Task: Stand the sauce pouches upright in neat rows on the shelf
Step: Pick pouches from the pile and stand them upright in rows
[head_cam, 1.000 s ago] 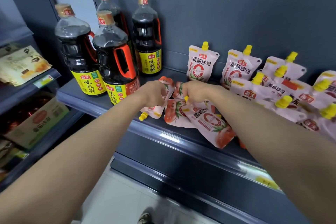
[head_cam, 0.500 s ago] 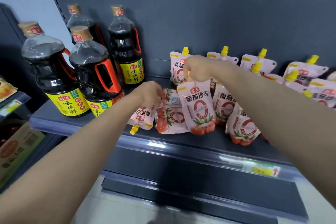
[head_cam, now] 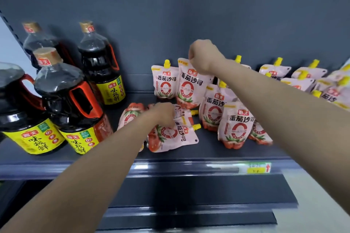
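Pink tomato sauce pouches with yellow caps fill the grey shelf (head_cam: 217, 153). My right hand (head_cam: 202, 56) grips the top of one upright pouch (head_cam: 191, 87), held next to a standing pouch (head_cam: 164, 83) at the back wall. My left hand (head_cam: 162, 113) grips a pouch lying flat (head_cam: 176, 134) near the shelf's front, on top of other flat ones (head_cam: 130, 117). Two upright pouches (head_cam: 236, 126) stand in front of my right forearm. More pouches (head_cam: 306, 79) lean in a loose heap to the right.
Several large dark soy sauce bottles (head_cam: 75, 104) with yellow labels and red handles stand at the shelf's left. A price rail (head_cam: 255, 168) runs along the front edge. Lower grey shelves sit below.
My right hand has carried its pouch up and back toward the wall, beside the standing one. My left hand has shifted from the leftmost flat pouch onto the flat ones further right.
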The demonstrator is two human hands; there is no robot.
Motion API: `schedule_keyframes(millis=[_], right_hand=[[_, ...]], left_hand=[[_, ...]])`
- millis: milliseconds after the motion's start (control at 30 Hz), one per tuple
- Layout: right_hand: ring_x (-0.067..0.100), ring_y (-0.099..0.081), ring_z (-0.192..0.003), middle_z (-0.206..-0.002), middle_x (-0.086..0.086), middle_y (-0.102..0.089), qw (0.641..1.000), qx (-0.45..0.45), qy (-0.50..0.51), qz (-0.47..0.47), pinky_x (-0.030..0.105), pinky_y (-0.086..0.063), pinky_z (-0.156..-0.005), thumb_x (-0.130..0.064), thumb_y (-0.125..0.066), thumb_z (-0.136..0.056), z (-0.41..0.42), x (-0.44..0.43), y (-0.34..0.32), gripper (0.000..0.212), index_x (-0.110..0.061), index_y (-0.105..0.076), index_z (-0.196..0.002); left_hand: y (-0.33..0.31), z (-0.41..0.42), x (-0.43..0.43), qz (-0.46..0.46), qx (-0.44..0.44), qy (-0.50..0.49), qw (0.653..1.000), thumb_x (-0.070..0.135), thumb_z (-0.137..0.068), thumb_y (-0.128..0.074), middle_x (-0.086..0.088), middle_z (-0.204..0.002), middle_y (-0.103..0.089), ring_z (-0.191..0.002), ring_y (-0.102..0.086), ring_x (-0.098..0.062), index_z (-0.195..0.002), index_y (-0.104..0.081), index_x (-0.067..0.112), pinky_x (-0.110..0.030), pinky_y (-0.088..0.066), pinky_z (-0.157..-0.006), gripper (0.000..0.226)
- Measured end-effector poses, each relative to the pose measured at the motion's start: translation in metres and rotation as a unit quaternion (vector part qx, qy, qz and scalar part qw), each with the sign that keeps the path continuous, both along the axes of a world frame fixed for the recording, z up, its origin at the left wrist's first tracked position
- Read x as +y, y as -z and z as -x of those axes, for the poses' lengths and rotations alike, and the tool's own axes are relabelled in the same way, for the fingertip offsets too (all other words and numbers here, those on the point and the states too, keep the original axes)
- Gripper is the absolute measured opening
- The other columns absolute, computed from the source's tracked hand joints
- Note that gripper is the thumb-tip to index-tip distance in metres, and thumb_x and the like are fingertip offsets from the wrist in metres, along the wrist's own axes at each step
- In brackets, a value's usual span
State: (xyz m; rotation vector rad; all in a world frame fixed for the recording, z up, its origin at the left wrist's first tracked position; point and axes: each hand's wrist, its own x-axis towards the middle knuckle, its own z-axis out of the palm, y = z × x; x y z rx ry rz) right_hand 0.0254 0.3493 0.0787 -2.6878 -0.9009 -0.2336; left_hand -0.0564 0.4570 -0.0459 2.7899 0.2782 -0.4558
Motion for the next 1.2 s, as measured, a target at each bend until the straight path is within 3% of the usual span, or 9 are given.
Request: schedule_keyframes(millis=[67, 167, 267, 433, 633, 833, 967, 1067, 1200], right_hand=[[0.036, -0.064, -0.1, -0.112, 0.019, -0.065, 1.0, -0.004, 0.011, -0.01, 0.039, -0.055, -0.084, 0.002, -0.046, -0.088, 0.0, 0.001, 0.0, 0.028, 0.001, -0.063, -0.11], [0.036, -0.063, -0.102, -0.113, 0.019, -0.065, 0.999, -0.015, 0.022, -0.025, 0.039, -0.054, -0.085, 0.002, -0.046, -0.089, 0.0, 0.002, -0.002, 0.028, 0.001, -0.063, -0.111], [0.035, -0.063, -0.1, -0.113, 0.018, -0.065, 0.999, -0.023, 0.032, -0.038, 0.037, -0.053, -0.082, 0.002, -0.046, -0.089, -0.003, 0.004, -0.004, 0.028, 0.001, -0.064, -0.111], [0.034, -0.064, -0.1, -0.113, 0.018, -0.066, 0.998, -0.029, 0.035, -0.052, 0.038, -0.054, -0.085, 0.006, -0.045, -0.089, -0.007, 0.006, -0.003, 0.03, 0.002, -0.065, -0.11], [0.033, -0.064, -0.098, -0.111, 0.018, -0.067, 0.997, -0.006, 0.046, -0.056, 0.031, -0.049, -0.076, 0.007, -0.046, -0.088, -0.013, 0.007, 0.005, 0.029, 0.001, -0.067, -0.108], [0.036, -0.063, -0.1, -0.112, 0.02, -0.065, 0.996, -0.008, 0.041, -0.077, 0.041, -0.055, -0.087, 0.004, -0.048, -0.09, -0.012, 0.017, -0.002, 0.026, 0.003, -0.064, -0.11], [0.035, -0.064, -0.099, -0.111, 0.021, -0.066, 0.997, -0.014, 0.03, -0.074, 0.043, -0.056, -0.087, 0.006, -0.049, -0.089, -0.016, 0.022, -0.007, 0.026, 0.004, -0.064, -0.11], [0.034, -0.065, -0.098, -0.11, 0.02, -0.067, 0.998, -0.008, 0.023, -0.05, 0.043, -0.056, -0.087, 0.01, -0.049, -0.087, -0.022, 0.023, -0.005, 0.028, 0.004, -0.065, -0.108], [0.036, -0.065, -0.1, -0.111, 0.021, -0.067, 1.0, 0.007, 0.017, -0.013, 0.044, -0.057, -0.087, 0.013, -0.048, -0.085, -0.027, 0.02, 0.001, 0.03, 0.005, -0.067, -0.106]], left_hand=[[0.003, -0.004, -0.007, 0.015, 0.008, 0.019, 1.0, 0.021, -0.081, -0.065, 0.003, -0.069, -0.048, -0.063, -0.048, -0.013, -0.07, -0.05, 0.014, -0.022, -0.037, -0.054, 0.02], [0.009, -0.01, -0.013, 0.027, 0.013, 0.036, 0.999, 0.022, -0.083, -0.063, -0.001, -0.086, -0.057, -0.078, -0.056, -0.017, -0.097, -0.061, 0.008, -0.027, -0.047, -0.068, 0.02], [0.014, -0.014, -0.018, 0.036, 0.03, 0.036, 0.998, 0.025, -0.083, -0.066, 0.0, -0.074, -0.052, -0.069, -0.052, -0.015, -0.101, -0.061, 0.005, -0.024, -0.044, -0.064, 0.027], [0.011, -0.013, -0.016, 0.05, 0.053, 0.027, 0.997, 0.027, -0.081, -0.071, -0.007, -0.128, -0.053, -0.116, -0.052, -0.024, -0.129, -0.046, 0.006, -0.031, -0.044, -0.093, 0.058], [-0.015, 0.0, -0.003, 0.134, 0.012, -0.016, 0.991, 0.015, -0.079, -0.071, -0.005, -0.113, -0.06, -0.094, -0.056, -0.018, -0.116, -0.057, 0.01, -0.024, -0.045, -0.073, 0.04], [-0.046, 0.011, 0.019, 0.193, -0.045, -0.087, 0.976, 0.014, -0.078, -0.073, -0.004, -0.097, -0.067, -0.071, -0.062, -0.015, -0.111, -0.067, 0.007, -0.012, -0.045, -0.049, 0.034], [-0.051, 0.02, 0.032, 0.256, -0.093, -0.171, 0.947, 0.009, -0.077, -0.074, -0.011, -0.109, -0.069, -0.1, -0.066, -0.033, -0.121, -0.063, 0.01, -0.035, -0.056, -0.07, 0.045], [-0.051, 0.028, 0.037, 0.311, -0.11, -0.202, 0.922, 0.001, -0.079, -0.07, -0.011, -0.103, -0.071, -0.098, -0.068, -0.032, -0.088, -0.07, 0.012, -0.043, -0.057, -0.082, 0.014], [-0.051, 0.034, 0.036, 0.342, -0.119, -0.223, 0.905, -0.002, -0.083, -0.064, -0.013, -0.097, -0.071, -0.097, -0.068, -0.03, -0.072, -0.064, 0.016, -0.042, -0.059, -0.078, 0.022]])
